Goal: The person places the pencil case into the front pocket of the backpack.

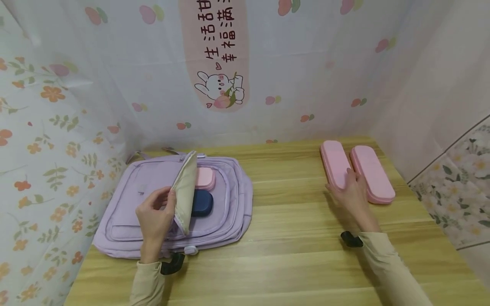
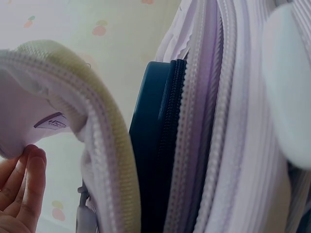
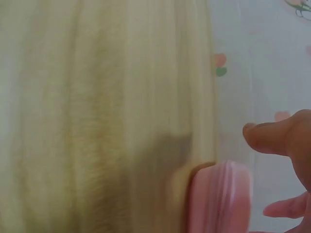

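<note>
A lavender backpack [image 1: 153,174] lies flat on the left of the table. My left hand [image 1: 158,212] pinches the edge of its front pocket flap [image 1: 185,191] and holds it raised, pale lining showing; the left wrist view has the fingertips [image 2: 35,160] on the fabric. Inside the pocket are a pink case [image 1: 204,178] and a dark blue zippered case [image 2: 153,126], both partly hidden by the flap. Over at the right, my right hand [image 1: 352,195] hovers at the near end of a pink case [image 1: 336,161], thumb and fingers spread apart. Another pink case [image 1: 373,174] lies beside it.
The wood-grain table [image 1: 283,238] spans the space between backpack and pink cases. Behind it hangs a white printed curtain [image 1: 306,76], with a floral sheet [image 1: 49,170] on the left. A pale buckle [image 1: 191,250] sits at the backpack's near side.
</note>
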Demonstrator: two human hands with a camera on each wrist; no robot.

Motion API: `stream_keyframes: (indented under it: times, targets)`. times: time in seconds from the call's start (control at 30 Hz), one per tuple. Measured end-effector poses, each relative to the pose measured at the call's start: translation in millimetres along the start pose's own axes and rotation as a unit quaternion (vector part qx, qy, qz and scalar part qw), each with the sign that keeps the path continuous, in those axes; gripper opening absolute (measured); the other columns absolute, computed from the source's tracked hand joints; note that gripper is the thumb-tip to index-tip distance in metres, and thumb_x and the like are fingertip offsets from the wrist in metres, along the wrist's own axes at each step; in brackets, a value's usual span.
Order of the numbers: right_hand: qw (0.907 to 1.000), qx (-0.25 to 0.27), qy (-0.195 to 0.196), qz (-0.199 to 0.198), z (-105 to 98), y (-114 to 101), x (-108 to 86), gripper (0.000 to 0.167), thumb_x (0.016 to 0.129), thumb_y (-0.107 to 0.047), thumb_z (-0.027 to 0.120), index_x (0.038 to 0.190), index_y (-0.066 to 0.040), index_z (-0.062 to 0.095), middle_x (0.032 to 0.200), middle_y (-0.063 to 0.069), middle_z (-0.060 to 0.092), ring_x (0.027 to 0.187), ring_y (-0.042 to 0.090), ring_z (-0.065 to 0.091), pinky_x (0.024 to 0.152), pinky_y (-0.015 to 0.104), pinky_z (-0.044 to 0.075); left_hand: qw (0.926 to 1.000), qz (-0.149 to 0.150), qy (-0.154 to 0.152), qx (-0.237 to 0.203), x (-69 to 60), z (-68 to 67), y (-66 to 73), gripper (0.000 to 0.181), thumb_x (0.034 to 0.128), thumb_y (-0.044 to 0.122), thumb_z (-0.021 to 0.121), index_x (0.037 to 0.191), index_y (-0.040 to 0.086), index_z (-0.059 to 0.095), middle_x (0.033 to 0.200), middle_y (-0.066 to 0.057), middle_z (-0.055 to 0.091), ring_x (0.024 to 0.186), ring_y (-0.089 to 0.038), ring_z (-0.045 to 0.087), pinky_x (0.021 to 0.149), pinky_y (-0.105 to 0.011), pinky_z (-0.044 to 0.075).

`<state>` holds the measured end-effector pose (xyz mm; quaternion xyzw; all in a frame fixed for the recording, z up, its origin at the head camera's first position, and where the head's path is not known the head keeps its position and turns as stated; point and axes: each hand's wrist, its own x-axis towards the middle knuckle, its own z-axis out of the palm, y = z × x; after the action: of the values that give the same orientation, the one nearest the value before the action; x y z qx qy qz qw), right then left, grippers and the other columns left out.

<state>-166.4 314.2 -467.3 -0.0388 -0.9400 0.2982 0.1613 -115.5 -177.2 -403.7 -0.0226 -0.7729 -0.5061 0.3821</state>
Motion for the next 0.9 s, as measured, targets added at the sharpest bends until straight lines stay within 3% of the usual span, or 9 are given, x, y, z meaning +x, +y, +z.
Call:
stream_keyframes:
  times: [0.17, 0.4, 0.7, 0.9]
  targets:
    - [1.0000, -0.008, 0.003, 0.001, 3.4, 9.1, -2.5, 0.082, 0.083, -0.017, 0.081, 0.139, 0.021, 0.034, 0.126, 0.052, 0.040, 0.117, 0.064, 0.037, 0.096, 0.071, 0.034, 1.0000, 0.002, 0.001, 0.002, 0.1, 1.0, -0.7, 0.009, 0.0845, -0.011, 0.068, 0.091, -0.016, 0.072, 0.076, -0.032, 0.069, 0.064, 0.012, 0.058, 0.065, -0.002, 0.049]
    - [0.9982, -0.009, -0.016, 0.056, 3.4, 21.6, -1.0, 0.088, 0.082, -0.019, 0.081, 0.139, 0.024, 0.031, 0.129, 0.051, 0.039, 0.121, 0.062, 0.036, 0.100, 0.070, 0.035, 1.0000, 0.003, -0.001, -0.002, -0.6, 2.1, 0.0, 0.010, 0.0841, -0.012, 0.069, 0.092, -0.017, 0.072, 0.076, -0.032, 0.069, 0.065, 0.013, 0.059, 0.065, -0.002, 0.049]
    - [0.9973, 0.006, -0.012, 0.072, 4.8, 30.4, -0.3, 0.093, 0.078, -0.024, 0.086, 0.134, 0.029, 0.034, 0.127, 0.051, 0.045, 0.119, 0.061, 0.042, 0.102, 0.068, 0.036, 1.0000, 0.004, -0.002, -0.003, -0.9, 1.2, -1.2, 0.010, 0.0841, -0.012, 0.068, 0.092, -0.016, 0.072, 0.077, -0.032, 0.069, 0.065, 0.012, 0.059, 0.065, -0.002, 0.049]
    - [0.9948, 0.007, 0.031, 0.097, 7.8, 31.4, 1.5, 0.086, 0.076, -0.029, 0.085, 0.133, 0.021, 0.046, 0.123, 0.045, 0.054, 0.114, 0.058, 0.052, 0.097, 0.065, 0.042, 1.0000, 0.003, -0.001, 0.000, -2.4, 1.1, -3.8, 0.010, 0.0848, -0.010, 0.069, 0.093, -0.015, 0.073, 0.078, -0.031, 0.070, 0.066, 0.013, 0.058, 0.066, -0.002, 0.049]
